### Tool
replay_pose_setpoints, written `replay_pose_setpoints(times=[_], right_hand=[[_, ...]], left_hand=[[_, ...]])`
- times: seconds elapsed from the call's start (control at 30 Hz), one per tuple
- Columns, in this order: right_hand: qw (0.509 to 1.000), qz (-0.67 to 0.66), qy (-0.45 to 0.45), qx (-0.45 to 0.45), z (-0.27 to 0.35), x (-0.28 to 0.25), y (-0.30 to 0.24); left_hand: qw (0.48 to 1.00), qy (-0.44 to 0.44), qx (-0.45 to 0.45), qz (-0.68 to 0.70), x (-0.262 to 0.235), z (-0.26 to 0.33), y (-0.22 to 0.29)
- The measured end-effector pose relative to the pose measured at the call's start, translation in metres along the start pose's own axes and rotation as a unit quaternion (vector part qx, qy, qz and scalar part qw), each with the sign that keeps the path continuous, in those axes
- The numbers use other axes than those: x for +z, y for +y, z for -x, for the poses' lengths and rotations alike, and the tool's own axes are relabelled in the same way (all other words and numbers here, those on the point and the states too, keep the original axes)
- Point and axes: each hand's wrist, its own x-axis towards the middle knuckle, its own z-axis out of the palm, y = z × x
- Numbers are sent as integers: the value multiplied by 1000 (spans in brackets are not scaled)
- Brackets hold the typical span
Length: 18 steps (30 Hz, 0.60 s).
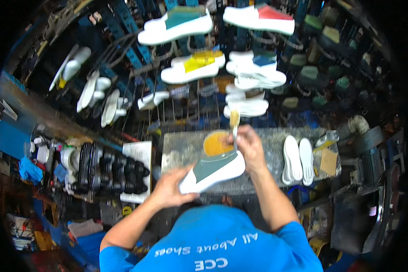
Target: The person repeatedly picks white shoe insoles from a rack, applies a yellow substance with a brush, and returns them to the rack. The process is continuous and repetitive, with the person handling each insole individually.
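My left hand [170, 188] grips a shoe [212, 170] with a grey-green upper and a thick white sole, held tilted over the near edge of the grey workbench [267, 138]. My right hand [248, 146] is closed on a brush [234, 124] with yellowish bristles pointing up. The brush stands just beside a round tin of orange-yellow glue [215, 143] on the bench. The shoe's far end lies under my right hand.
Two white soles [298, 159] lie on the bench's right part. Finished shoes [177, 25] with white soles hang on wire racks behind the bench. A row of black shoes [106, 170] sits to the left on a white board. Machinery stands at right.
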Motion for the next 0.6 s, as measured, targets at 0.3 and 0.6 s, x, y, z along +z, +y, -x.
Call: replay_pose_setpoints(times=[0.3,0.6], right_hand=[[916,-87,334,203,22,-6,90],[630,774,-6,67,-4,3,107]], left_hand=[[886,-143,64,436,-41,5,-70],[863,167,-104,466,52,30,-179]])
